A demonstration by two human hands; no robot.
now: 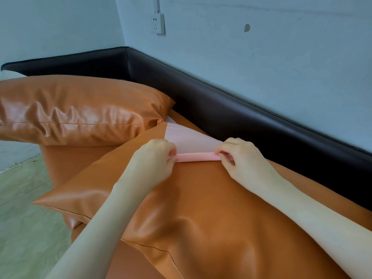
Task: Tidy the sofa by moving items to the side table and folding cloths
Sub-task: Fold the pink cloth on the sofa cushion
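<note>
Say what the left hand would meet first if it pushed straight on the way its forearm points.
Probably the flat part of the pink cloth, whose rolled edge the left hand pinches; beyond it lies the dark sofa back. Depth is hard to judge here.

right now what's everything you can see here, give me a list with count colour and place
pink cloth: 1, pale pink, on the near cushion, its near edge rolled between both hands
cushions: 2, orange leather-look; near cushion under the hands, far cushion beyond it to the left
sofa seat: 1, orange, beneath the cushions
sofa back: 1, dark brown, running along the walls and round the corner
wall socket: 1, white, high on the wall with a conduit above it
wall mark: 1, small chipped patch, right of the socket
floor: pale wood-look, lower left
left hand: 1, fingers pinching the roll's left end
right hand: 1, fingers pinching the roll's right end
</note>
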